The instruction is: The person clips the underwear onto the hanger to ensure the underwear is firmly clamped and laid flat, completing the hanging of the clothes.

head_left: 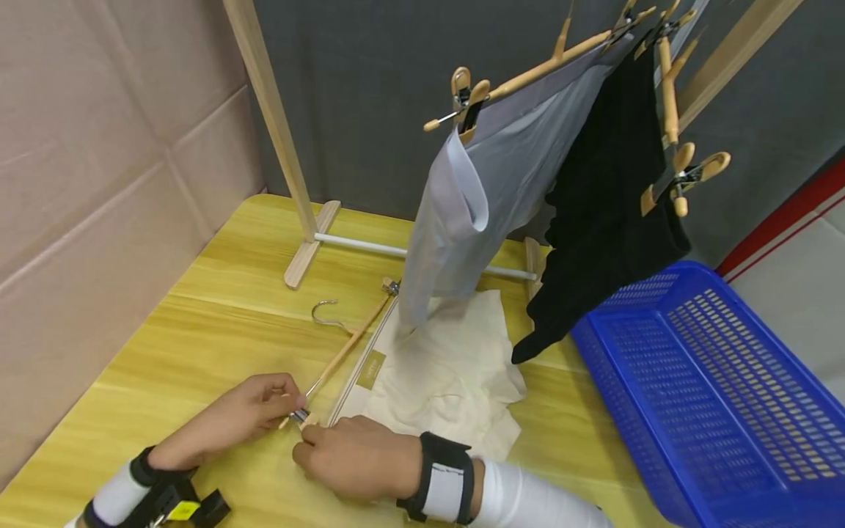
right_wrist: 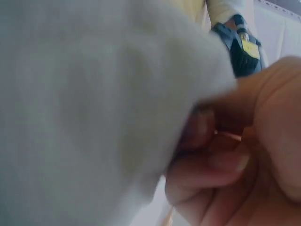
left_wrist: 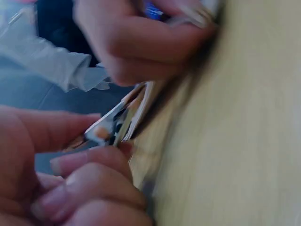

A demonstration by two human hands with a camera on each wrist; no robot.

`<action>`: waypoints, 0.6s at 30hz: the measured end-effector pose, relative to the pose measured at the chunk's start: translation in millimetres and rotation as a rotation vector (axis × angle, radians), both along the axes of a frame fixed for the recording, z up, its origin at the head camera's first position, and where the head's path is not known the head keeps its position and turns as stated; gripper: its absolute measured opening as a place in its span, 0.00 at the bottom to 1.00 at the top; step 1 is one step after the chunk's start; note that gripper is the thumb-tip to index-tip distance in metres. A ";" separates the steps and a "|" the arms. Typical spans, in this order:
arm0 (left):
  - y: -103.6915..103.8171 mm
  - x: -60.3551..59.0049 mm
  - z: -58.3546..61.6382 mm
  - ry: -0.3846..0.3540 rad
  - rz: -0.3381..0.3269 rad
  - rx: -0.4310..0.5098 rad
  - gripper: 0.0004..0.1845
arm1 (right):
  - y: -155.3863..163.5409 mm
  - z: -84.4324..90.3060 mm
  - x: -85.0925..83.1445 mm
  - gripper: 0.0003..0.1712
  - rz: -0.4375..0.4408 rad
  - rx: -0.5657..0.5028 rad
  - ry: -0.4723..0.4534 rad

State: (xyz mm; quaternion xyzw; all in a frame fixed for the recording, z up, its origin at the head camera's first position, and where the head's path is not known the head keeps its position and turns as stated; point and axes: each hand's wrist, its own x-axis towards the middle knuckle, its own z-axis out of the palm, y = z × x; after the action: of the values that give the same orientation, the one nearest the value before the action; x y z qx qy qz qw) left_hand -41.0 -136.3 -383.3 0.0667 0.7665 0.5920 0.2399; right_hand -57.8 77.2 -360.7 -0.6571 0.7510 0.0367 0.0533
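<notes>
A wooden clip hanger [head_left: 353,345] with a metal hook lies on the table along the waistband of a cream garment [head_left: 449,389]. The hanger's far clip [head_left: 391,286] sits at the far end of that waistband. My left hand [head_left: 254,411] pinches the near clip [left_wrist: 110,129] between thumb and fingers. Close beside it, my right hand [head_left: 363,455] pinches the near corner of the garment; in the right wrist view the pale cloth [right_wrist: 108,108] hides part of the fingers. Whether the near clip's jaws hold cloth, I cannot tell.
Over the table [head_left: 218,315] stands a wooden rack [head_left: 273,110] with a white lower bar. Grey trousers or similar cloth [head_left: 502,169] and a black garment [head_left: 607,183] hang from clip hangers. A blue plastic basket [head_left: 634,411] stands at the right.
</notes>
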 end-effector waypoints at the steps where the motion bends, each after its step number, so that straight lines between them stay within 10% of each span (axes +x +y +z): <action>1: -0.2 0.4 0.1 -0.014 0.015 0.033 0.16 | -0.8 -1.2 1.8 0.02 -0.009 -0.012 0.006; 18: 5.5 2.3 -2.6 -0.097 0.149 0.174 0.15 | -20.6 -2.1 17.9 0.05 -0.036 -0.005 0.109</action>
State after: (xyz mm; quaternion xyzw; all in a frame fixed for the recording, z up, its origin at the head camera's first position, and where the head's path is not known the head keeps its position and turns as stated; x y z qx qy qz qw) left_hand -38.6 -130.7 -385.9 0.0016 0.7024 0.6751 0.2255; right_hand -39.9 56.6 -362.8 -0.6407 0.7646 0.0695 0.0111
